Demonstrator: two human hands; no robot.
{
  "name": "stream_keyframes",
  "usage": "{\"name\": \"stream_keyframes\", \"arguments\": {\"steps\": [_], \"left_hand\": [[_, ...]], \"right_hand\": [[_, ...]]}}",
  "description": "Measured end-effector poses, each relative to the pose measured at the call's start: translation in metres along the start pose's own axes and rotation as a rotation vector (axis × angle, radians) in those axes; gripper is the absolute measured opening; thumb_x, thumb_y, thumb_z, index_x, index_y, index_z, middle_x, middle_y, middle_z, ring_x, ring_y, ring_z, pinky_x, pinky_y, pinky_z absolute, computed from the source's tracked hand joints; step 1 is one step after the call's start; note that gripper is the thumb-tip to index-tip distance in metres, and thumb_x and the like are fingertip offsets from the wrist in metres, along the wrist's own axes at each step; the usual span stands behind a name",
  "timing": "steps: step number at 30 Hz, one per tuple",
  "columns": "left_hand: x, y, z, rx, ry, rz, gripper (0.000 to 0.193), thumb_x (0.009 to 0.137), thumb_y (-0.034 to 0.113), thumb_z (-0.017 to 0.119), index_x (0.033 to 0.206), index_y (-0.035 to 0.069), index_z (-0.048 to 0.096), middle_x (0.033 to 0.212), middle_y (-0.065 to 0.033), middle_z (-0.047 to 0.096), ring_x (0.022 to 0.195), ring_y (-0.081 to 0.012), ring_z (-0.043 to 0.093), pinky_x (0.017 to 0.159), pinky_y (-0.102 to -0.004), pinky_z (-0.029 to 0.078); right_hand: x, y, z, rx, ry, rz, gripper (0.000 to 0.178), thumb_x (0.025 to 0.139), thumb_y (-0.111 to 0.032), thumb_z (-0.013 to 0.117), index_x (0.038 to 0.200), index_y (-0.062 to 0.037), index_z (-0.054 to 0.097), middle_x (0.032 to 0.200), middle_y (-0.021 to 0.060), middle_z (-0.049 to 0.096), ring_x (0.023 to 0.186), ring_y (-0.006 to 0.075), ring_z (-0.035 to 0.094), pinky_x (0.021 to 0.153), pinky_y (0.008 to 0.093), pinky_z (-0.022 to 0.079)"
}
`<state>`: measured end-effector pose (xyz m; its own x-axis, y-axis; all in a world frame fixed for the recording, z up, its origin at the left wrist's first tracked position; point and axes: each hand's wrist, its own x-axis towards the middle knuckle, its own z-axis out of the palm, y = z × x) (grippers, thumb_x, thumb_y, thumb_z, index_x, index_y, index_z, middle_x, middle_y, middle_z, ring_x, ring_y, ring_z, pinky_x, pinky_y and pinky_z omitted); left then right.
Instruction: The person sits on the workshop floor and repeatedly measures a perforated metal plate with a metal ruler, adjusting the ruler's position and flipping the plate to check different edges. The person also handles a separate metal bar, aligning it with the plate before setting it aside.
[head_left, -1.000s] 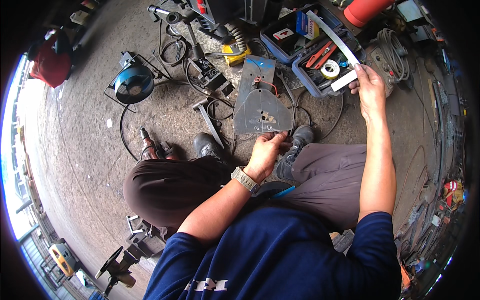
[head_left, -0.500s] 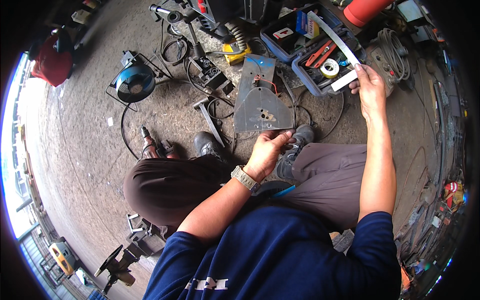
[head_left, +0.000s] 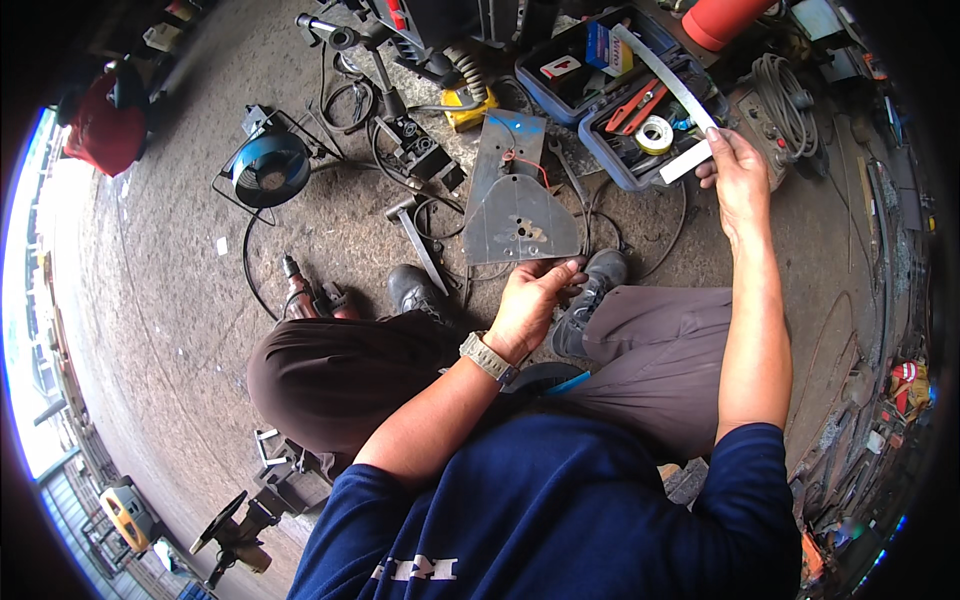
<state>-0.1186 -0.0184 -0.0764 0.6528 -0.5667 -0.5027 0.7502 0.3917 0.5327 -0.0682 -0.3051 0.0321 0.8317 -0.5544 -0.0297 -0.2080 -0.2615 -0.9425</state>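
Note:
My left hand (head_left: 535,305) grips the bottom edge of a grey metal plate (head_left: 495,228), thumb on top and fingers partly hidden below. The plate is rounded at its top, with a cluster of small holes near its middle. Behind it lies a longer metal plate (head_left: 497,135) with blue marks and a thin orange wire on it. Out to the right, my right hand (head_left: 738,180) is closed around the corner of a try square (head_left: 672,82). Its long blade reaches over the open toolbox (head_left: 622,178), and its short, thick stock points left, apart from the plate.
The toolbox holds a red cutter (head_left: 636,105), a tape roll (head_left: 655,135) and small boxes. A hammer (head_left: 420,240), a wrench (head_left: 570,170) and cables lie around the plates. Further left are a drill (head_left: 300,290) and a blue round fan (head_left: 270,170). Coiled cable (head_left: 782,105) sits at right.
The grey plate and my left hand have shifted very slightly left. My right hand still holds the try square in nearly the same place.

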Motion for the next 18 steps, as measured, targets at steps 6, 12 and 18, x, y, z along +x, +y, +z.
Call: {"name": "stream_keyframes", "arguments": {"steps": [6, 12, 18], "left_hand": [[-0.0001, 0.0019, -0.0005, 0.013, 0.002, 0.007, 0.026, 0.096, 0.015, 0.065, 0.116, -0.001, 0.065, 0.112, -0.0105, 0.070, 0.093, -0.0171, 0.066, 0.085, -0.0345, 0.052], [0.0009, 0.0010, -0.0007, 0.009, 0.002, 0.005, 0.024, 0.095, 0.014, 0.066, 0.114, -0.001, 0.064, 0.111, -0.0099, 0.070, 0.093, -0.0173, 0.066, 0.085, -0.0351, 0.052], [-0.0009, 0.0025, -0.0008, -0.027, 0.014, 0.006, 0.024, 0.095, 0.014, 0.066, 0.114, -0.001, 0.064, 0.108, -0.0102, 0.070, 0.094, -0.0193, 0.067, 0.085, -0.0366, 0.052]], "right_hand": [[-0.0007, -0.0007, 0.0007, 0.007, -0.002, -0.001, 0.027, 0.100, -0.024, 0.061, 0.106, 0.0018, 0.068, 0.078, 0.0025, 0.065, 0.061, 0.0074, 0.058, 0.053, 0.0222, 0.046], [0.0000, 0.0012, -0.0001, 0.013, -0.007, -0.004, 0.027, 0.100, -0.024, 0.061, 0.107, 0.0017, 0.068, 0.079, 0.0027, 0.065, 0.061, 0.0075, 0.058, 0.053, 0.0225, 0.046], [0.0010, -0.0031, 0.0034, 0.006, -0.020, -0.001, 0.028, 0.100, -0.025, 0.061, 0.107, 0.0015, 0.068, 0.080, 0.0027, 0.065, 0.061, 0.0076, 0.058, 0.054, 0.0223, 0.046]]}}
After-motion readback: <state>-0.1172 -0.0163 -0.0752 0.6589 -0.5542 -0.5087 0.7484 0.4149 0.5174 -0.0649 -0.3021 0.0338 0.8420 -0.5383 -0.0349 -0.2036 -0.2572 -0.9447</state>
